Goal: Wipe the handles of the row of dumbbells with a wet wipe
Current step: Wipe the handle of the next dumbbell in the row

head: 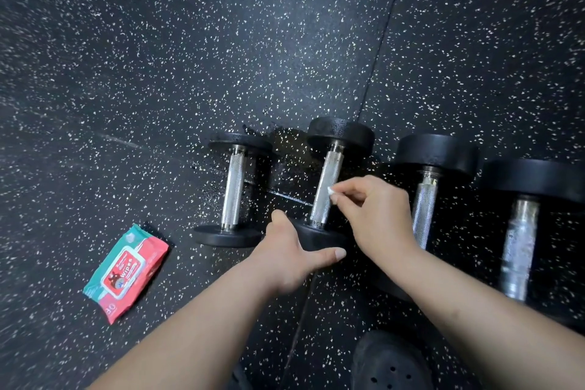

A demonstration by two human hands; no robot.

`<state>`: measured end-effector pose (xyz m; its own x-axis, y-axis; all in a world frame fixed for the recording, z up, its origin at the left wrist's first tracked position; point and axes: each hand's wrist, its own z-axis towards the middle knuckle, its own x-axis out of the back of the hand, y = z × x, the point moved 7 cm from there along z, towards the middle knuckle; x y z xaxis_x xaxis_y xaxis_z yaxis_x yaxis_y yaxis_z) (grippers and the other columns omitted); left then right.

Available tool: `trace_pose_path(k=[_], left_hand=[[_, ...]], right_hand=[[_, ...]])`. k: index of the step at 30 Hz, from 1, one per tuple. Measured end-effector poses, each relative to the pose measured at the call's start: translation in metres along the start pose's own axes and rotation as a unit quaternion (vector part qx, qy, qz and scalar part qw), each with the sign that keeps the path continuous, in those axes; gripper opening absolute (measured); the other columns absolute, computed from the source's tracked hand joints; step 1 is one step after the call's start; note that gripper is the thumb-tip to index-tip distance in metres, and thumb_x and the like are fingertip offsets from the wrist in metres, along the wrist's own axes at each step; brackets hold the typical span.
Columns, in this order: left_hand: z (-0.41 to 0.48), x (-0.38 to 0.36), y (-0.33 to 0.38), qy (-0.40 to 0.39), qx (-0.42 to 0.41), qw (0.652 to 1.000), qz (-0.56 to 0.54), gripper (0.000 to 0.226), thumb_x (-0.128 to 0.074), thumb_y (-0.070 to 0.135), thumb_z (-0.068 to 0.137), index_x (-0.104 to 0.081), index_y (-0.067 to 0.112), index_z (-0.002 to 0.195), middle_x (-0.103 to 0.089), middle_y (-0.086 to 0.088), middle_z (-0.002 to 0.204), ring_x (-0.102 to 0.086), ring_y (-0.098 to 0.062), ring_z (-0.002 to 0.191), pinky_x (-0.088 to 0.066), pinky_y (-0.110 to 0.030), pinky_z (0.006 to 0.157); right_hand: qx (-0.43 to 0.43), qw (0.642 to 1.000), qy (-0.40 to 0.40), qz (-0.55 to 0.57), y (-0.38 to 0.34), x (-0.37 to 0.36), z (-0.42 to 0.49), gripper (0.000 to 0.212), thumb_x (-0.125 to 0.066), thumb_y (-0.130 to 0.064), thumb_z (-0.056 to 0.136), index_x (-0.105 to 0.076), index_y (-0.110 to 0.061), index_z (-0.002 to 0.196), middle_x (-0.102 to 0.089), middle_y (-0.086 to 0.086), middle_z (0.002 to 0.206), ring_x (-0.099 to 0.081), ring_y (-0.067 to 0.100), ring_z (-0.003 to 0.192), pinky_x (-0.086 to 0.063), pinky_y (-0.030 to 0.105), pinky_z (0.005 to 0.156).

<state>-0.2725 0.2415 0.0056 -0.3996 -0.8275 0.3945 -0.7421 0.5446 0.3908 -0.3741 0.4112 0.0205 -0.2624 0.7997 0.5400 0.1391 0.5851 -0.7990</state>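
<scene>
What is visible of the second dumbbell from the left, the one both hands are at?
The second dumbbell lies on the speckled dark floor, its axis running away from the camera, between a smaller dumbbell and a larger dumbbell. It has two round black heads and a silvery knurled metal grip. The left hand holds its near head; the right hand pinches a small white wipe against the grip's middle.

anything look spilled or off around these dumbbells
Yes: a dark, glossy patch on the floor between the leftmost dumbbell and the second dumbbell looks wet, like a spill. The rightmost dumbbell's handle looks blotchy next to the others.
</scene>
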Motion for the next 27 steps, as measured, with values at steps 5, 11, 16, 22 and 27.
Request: trace_pose_path(k=[5,11,16,22,27], left_hand=[[-0.002,-0.001,0.002,-0.003,0.0,1.0,0.001,0.121,-0.084,0.081,0.058,-0.018,0.022,0.141,-0.043,-0.006,0.145,-0.05,-0.027,0.129,-0.048,-0.046,0.11],[0.0,0.001,-0.001,-0.005,-0.003,1.0,0.003,0.131,-0.078,0.091,0.043,-0.023,0.021,0.139,-0.051,-0.007,0.138,-0.057,-0.025,0.123,-0.053,-0.045,0.103],[-0.004,0.0,0.004,-0.002,-0.006,1.0,0.001,0.108,-0.083,0.084,0.053,-0.022,0.026,0.12,-0.046,-0.004,0.139,-0.053,-0.025,0.124,-0.051,-0.045,0.106],[-0.008,-0.001,0.007,0.014,-0.005,1.0,0.004,0.103,-0.086,0.078,0.059,-0.026,0.022,0.121,-0.046,-0.006,0.137,-0.052,-0.026,0.124,-0.05,-0.046,0.106],[-0.01,-0.004,0.01,0.029,0.003,1.0,0.008,0.1,-0.086,0.077,0.059,-0.029,0.02,0.118,-0.047,-0.005,0.133,-0.055,-0.027,0.121,-0.052,-0.047,0.101]], right_hand=[[0.012,1.0,0.027,-0.004,-0.003,0.006,0.021,0.007,-0.083,-0.02,0.089,-0.083,-0.027,0.091,-0.073,-0.014,0.086,-0.069,0.001,0.08,-0.057,0.03,0.083],[0.033,0.998,-0.043,-0.015,0.0,-0.012,-0.017,0.01,-0.087,-0.018,0.085,-0.083,-0.027,0.087,-0.07,-0.015,0.084,-0.07,0.003,0.078,-0.059,0.034,0.078],[0.012,1.0,-0.01,0.003,0.0,-0.001,0.0,0.008,-0.084,-0.02,0.089,-0.082,-0.028,0.09,-0.073,-0.016,0.085,-0.07,0.0,0.08,-0.057,0.023,0.08],[0.008,1.0,-0.015,-0.007,-0.002,-0.003,-0.004,0.01,-0.084,-0.018,0.088,-0.081,-0.028,0.088,-0.071,-0.015,0.086,-0.069,-0.001,0.079,-0.056,0.02,0.078],[0.029,0.999,-0.036,-0.004,-0.001,-0.004,-0.013,0.019,-0.08,-0.007,0.087,-0.082,-0.026,0.092,-0.071,-0.017,0.092,-0.069,-0.001,0.084,-0.053,0.01,0.079]])
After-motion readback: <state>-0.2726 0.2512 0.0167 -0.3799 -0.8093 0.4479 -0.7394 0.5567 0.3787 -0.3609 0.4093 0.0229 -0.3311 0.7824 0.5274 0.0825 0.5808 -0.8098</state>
